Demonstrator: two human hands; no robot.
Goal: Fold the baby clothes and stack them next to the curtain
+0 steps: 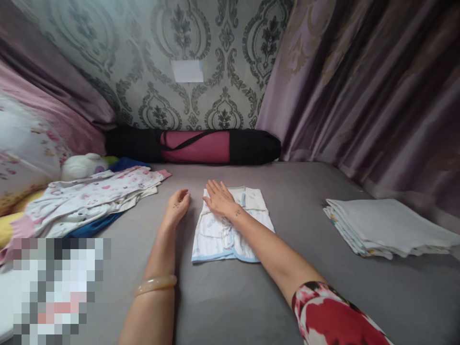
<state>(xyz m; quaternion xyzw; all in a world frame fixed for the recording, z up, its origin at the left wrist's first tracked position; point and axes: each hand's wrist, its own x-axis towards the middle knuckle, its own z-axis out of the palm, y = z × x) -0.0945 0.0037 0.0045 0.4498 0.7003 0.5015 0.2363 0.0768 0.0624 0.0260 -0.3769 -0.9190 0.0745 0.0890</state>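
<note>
Head view: resting spread right grip (220, 200) on light-looking, soft garment (212, 227), beside left grip (178, 203), closure unclear; hold by hem (212, 259).

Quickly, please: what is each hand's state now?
Left hand: curled beside the white garment; whether fully closed cannot be told.
Right hand: open, flat on the white garment.

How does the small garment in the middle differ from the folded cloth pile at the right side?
The garment has light-blue edging, while the folded cloth pile shows a plain whitish top.
The garment lies under the right hand; no hand touches the pile.
The garment lies fairly flat, whereas the pile is stacked in several layers.
Both are mostly pale and rest on the grey sheet.
</note>
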